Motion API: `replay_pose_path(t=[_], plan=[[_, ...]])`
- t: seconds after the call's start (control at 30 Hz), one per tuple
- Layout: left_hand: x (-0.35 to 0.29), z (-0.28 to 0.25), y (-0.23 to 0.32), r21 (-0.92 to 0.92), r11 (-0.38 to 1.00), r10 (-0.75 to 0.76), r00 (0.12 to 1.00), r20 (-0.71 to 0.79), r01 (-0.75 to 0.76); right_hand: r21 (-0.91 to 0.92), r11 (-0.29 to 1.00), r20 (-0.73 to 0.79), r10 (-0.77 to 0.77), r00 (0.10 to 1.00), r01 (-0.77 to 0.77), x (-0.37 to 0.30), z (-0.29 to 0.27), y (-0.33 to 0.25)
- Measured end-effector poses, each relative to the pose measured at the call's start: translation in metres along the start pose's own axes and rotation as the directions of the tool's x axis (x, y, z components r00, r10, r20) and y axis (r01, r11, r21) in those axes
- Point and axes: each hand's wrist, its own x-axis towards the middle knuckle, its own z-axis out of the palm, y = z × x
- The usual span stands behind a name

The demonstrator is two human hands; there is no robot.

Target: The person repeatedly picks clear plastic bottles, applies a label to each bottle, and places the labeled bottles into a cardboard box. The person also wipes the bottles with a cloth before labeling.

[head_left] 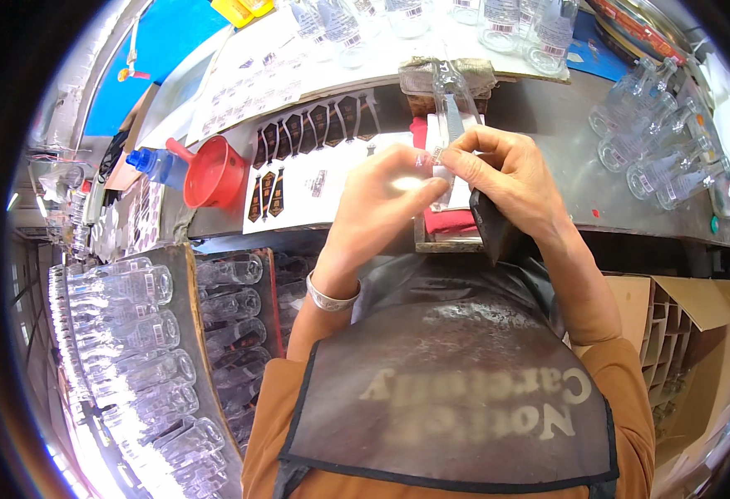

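Observation:
A clear glass bottle (451,93) lies with its neck away from me on a cloth-covered block (417,76). Its near part runs down to my hands, which partly hide it. Over it, my left hand (382,200) pinches thumb and finger together at a small whitish piece, too small to name. The fingertips of my right hand (510,175) meet the left ones there and are closed too. A black flat piece (490,226) hangs out from under the right palm. Red cloth (451,221) lies beneath the bottle.
Left of my hands, a white sheet (303,208) bears several dark tie-shaped labels (267,195). Beside it are a red dipper (215,173) and a blue-capped bottle (161,166). Glass bottles stand behind, lie at right (643,125), and fill racks (140,324) at lower left. A partitioned carton (697,299) is at right.

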Motion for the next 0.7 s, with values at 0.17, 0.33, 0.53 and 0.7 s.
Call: replay_pose_path(t=[0.17, 0.33, 0.53, 0.7], plan=[[0.001, 0.000, -0.008, -0.114, 0.993, -0.041, 0.998, -0.052, 0.035, 0.067, 0.996, 0.010, 0.056, 0.998, -0.057, -0.009, -0.005, 0.010], [0.010, 0.000, -0.016, -0.110, 0.994, -0.013, 0.999, -0.034, 0.009, 0.114, 0.987, -0.037, 0.120, 0.992, -0.115, -0.010, -0.003, 0.011], [0.021, 0.004, -0.026, -0.181, 0.983, -0.049, 0.999, -0.019, 0.045, -0.014, 0.986, -0.060, 0.162, 0.985, -0.163, -0.009, -0.003, 0.018], [0.026, 0.010, -0.030, -0.199, 0.979, -0.044, 0.999, 0.001, 0.044, 0.123, 0.972, -0.031, 0.205, 0.978, -0.200, -0.010, -0.009, 0.026]])
